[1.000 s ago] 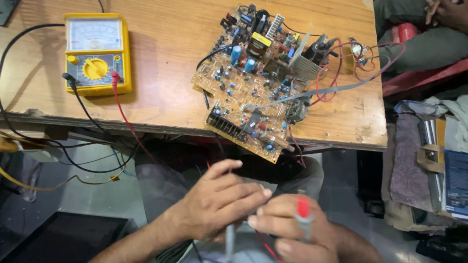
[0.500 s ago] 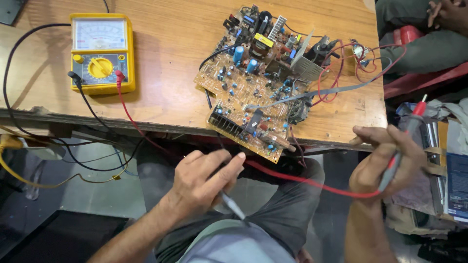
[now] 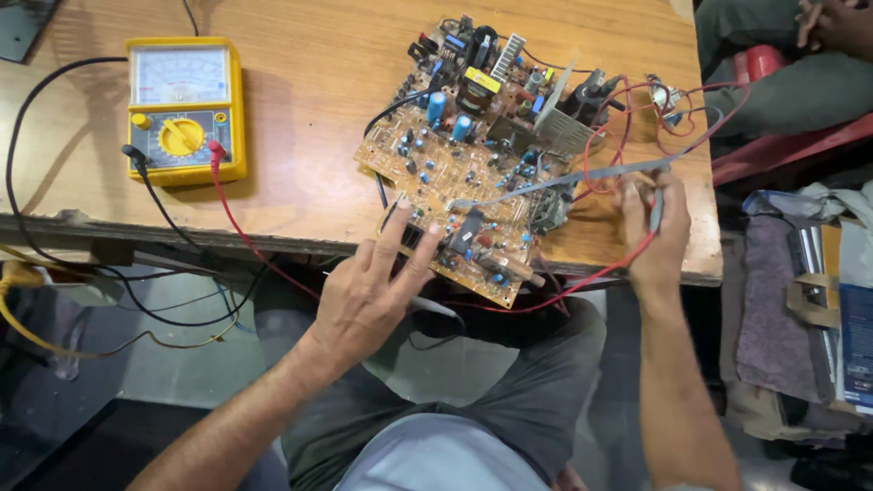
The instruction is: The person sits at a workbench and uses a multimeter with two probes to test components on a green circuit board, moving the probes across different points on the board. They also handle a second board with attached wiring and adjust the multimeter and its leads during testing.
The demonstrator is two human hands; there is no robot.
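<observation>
A brown circuit board (image 3: 455,173) crowded with components lies tilted on the wooden table (image 3: 300,91), its near corner hanging over the front edge. My left hand (image 3: 368,295) reaches up from below with fingers spread, the fingertips touching the board's near edge. A thin grey test probe (image 3: 435,307) sticks out from under its palm. At the board's right side, my right hand (image 3: 657,232) grips the red-lead probe (image 3: 657,211) beside a grey ribbon cable (image 3: 564,180). A yellow analogue multimeter (image 3: 182,109) sits at the left with a red lead (image 3: 238,232) and a black lead (image 3: 159,205) plugged in.
Loose red wires and a small part (image 3: 664,95) trail off the board's far right. Cables hang below the table's front edge at the left. Another person's legs (image 3: 800,86) and a red stool (image 3: 759,64) are at the upper right, with cloth and boxes (image 3: 818,309) below.
Both hands rose from my lap to the table. The right hand carried the red probe left to the board's right side, and the left hand reached the board's near edge.
</observation>
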